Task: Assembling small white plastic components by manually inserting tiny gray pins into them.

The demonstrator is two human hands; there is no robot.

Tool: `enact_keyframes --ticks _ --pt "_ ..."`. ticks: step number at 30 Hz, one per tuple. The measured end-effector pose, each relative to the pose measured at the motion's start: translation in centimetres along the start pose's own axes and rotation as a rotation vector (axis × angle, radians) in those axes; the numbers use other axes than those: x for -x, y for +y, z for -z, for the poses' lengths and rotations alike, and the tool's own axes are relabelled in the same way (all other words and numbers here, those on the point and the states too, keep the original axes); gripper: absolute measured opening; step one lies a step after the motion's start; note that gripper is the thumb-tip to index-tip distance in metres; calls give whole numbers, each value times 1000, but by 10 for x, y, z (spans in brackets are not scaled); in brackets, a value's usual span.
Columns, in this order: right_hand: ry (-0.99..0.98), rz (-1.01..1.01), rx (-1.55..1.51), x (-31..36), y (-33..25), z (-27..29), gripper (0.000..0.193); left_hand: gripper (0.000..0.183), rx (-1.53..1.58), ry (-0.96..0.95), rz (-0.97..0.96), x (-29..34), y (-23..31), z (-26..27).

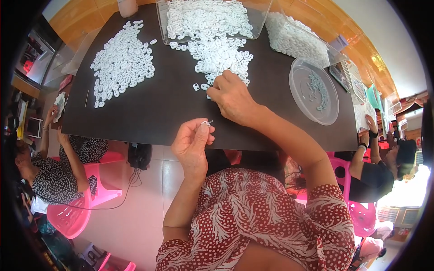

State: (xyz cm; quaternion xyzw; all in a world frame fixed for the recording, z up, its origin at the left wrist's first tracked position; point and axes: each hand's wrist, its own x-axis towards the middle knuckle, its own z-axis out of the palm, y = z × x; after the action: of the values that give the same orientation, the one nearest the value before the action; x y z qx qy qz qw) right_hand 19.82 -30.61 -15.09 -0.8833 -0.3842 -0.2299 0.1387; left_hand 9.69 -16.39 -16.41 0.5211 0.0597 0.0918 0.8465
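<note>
- Now your left hand (192,142) is up at the near edge of the surface (172,110), thumb and index pinching a small white piece (205,123).
- Over to your right hand (234,98): it's reaching out, fingers bent down at the near end of the middle heap (221,56). Whether they've closed on anything, you can't tell from here; the knuckles hide the tips.
- So the step looks like picking: one piece kept ready on the left while the right goes for a part in the heap.
- Next move, I'd judge, calls for a light pinch on a single part, leaving its neighbours lying, with the left grip kept steady.
- And the look of it: your held piece is white, mostly covered by the thumb, with a slim dark tip (211,121) jutting beside it, too small to make out.
- Out in the middle heap, the parts are glossy white, rounded and pierced, lying loose over one another, spread right up to the clear box (265,17).
- Off to your right sits a round dish (296,97), thin grey-green slivers (320,88) scattered inside.
</note>
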Motion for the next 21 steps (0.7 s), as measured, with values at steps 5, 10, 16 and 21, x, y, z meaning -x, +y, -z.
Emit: enact_keyframes --ticks 5,10,16,21 --pt "-42 82 25 1 -7 4 11 12 -4 1 -8 0 0 1" --pt "-79 124 62 -1 -10 7 8 12 1 18 -13 1 0 1" --pt "-60 67 48 11 -7 6 11 11 -5 13 -16 2 -1 -1" --pt "47 -52 -87 25 -8 11 10 11 -15 18 -11 2 1 0"
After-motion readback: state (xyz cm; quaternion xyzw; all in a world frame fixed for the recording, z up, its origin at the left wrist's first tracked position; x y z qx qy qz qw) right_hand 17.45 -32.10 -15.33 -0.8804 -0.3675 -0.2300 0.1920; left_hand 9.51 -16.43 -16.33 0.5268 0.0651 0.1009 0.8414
